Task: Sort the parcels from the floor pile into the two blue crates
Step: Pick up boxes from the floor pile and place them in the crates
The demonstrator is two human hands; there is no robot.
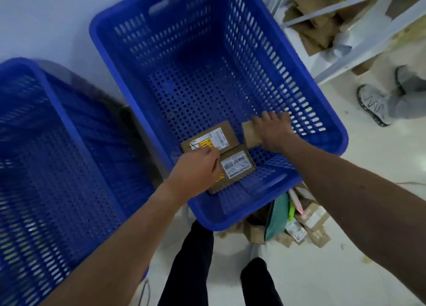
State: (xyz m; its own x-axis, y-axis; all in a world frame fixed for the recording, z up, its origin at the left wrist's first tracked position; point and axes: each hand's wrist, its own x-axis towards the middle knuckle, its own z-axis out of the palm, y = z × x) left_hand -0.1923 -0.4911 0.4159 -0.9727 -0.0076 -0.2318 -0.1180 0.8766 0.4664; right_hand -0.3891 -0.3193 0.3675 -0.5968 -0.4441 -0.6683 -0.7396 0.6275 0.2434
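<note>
White floor (322, 271) carries a left crate (46, 79) and a right crate (341, 142). Inside the right crate, the right hand (273, 132) grips a plain parcel (250, 135). The left hand (196, 172) touches a labelled parcel (237, 165); I cannot tell its grip.

The large blue plastic crate (175, 28) has walls with narrow slots and a floor patterned with round holes. The second blue plastic crate (78, 132) has the same slots. The yellow-stickered brown cardboard parcel (214, 136) has a white label, the black-printed brown cardboard parcel (237, 165) also has one, and the plain brown cardboard parcel (250, 135) has none. The floor (322, 271) is cream-white, the soft mailer bag (276, 218) is teal, and the trousers (196, 259) are black.
</note>
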